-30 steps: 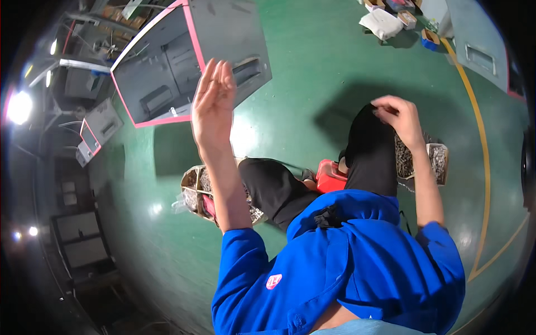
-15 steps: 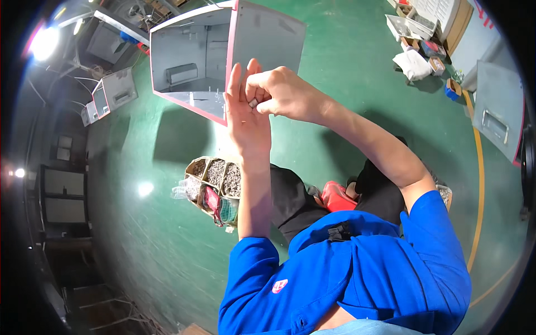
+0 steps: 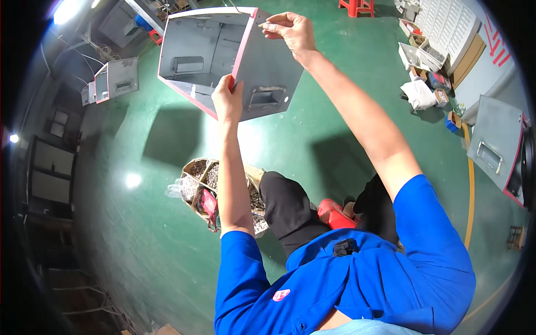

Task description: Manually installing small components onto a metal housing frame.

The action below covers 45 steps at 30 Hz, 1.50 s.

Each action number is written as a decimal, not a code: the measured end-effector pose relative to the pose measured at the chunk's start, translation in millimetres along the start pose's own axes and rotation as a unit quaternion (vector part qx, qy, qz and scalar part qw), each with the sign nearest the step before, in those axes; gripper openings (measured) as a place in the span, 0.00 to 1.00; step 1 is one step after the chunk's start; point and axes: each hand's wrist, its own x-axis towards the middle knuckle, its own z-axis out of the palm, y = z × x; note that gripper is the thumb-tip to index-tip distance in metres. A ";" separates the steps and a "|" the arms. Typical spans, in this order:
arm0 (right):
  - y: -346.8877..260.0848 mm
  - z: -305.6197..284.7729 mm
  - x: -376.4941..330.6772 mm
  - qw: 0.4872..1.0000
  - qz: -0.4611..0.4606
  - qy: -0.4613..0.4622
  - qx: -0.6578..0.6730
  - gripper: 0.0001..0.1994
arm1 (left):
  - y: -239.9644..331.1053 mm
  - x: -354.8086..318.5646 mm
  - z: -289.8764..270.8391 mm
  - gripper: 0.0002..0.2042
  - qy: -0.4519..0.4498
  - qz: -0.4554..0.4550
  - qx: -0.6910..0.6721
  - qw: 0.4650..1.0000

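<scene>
In front of me is a large open grey metal box with pink-edged rims and a rectangular cutout in its right side panel. My left hand is closed around the lower end of its upright pink front edge, thumb on the right side. Beside the top of the side panel, my right hand is raised with thumb and fingers pinched together. A tiny pale tip shows at those fingertips, too small to name. Below my left forearm stands a divided container of small metal parts, with a pink-red item in it.
A red stool stands on the green floor at the far side. Bins and boxes line the right wall, near a white bag. Another grey panel is at the right. Similar grey casings are at the left.
My hands have parted from where they met over a small piece in the left palm. The left now grips the box edge; the right has moved up and right, beside the box.
</scene>
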 end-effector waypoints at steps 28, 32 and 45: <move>4.9 22.4 26.7 0.971 0.012 -0.034 -0.235 0.17 | -0.9 2.3 -18.4 0.12 0.000 0.028 0.015 1.000; 7.8 18.9 21.4 0.989 0.017 -0.070 -0.130 0.15 | 2.5 -1.7 -18.7 0.19 0.017 0.013 -0.031 0.999; 35.6 59.4 -37.0 0.924 0.040 -0.225 -0.308 0.09 | -14.5 9.3 -7.1 0.14 0.052 0.188 -0.020 0.981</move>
